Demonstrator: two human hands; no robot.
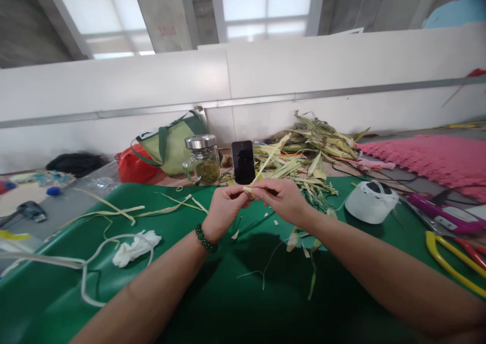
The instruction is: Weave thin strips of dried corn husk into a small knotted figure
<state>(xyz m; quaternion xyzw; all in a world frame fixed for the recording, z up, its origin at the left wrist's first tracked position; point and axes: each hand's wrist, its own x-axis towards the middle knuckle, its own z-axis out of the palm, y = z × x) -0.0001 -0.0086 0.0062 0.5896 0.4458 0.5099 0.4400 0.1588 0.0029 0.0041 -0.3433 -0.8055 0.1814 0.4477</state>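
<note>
Currently pinches a narrow, pale yellow husk strip [270,157] at the frame's centre, clamping its lower end in the fingers of the left hand [226,204] and right hand [284,196], above a smooth green sheet [220,303].

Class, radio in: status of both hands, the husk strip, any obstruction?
Left hand and right hand pinching corn husk strip. Strip slants upward. Smartphone upright just beyond, nothing visibly blocking.

2 bare forearms [159,283] angled inward, left hand [225,207] and right hand [284,198] close together, fingertips [240,200] pinched.
</note>
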